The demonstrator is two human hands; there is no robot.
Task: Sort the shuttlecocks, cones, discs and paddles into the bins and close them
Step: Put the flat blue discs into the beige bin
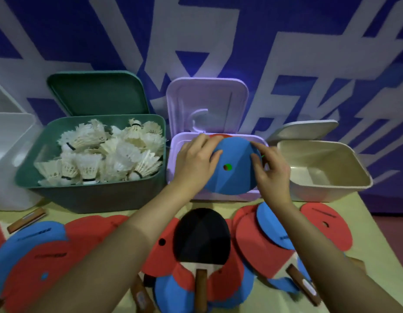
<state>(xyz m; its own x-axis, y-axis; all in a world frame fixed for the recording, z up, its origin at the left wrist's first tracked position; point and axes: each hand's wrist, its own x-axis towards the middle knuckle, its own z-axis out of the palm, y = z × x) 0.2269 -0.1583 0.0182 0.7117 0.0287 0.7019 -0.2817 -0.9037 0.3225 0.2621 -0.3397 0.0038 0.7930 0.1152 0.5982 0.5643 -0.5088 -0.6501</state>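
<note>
Over lilac bin (215, 195) rim, hands (197, 162) gripping blue disc (235, 168)

Dim, soft, bluish light (edges bowed, blurred).

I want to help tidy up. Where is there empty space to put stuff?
The beige bin on the right looks empty. The green bin is full of shuttlecocks. The table in front is crowded with discs and paddles.

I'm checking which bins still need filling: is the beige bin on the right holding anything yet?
No, the beige bin stands open with only its bare inner floor and walls showing.
</note>
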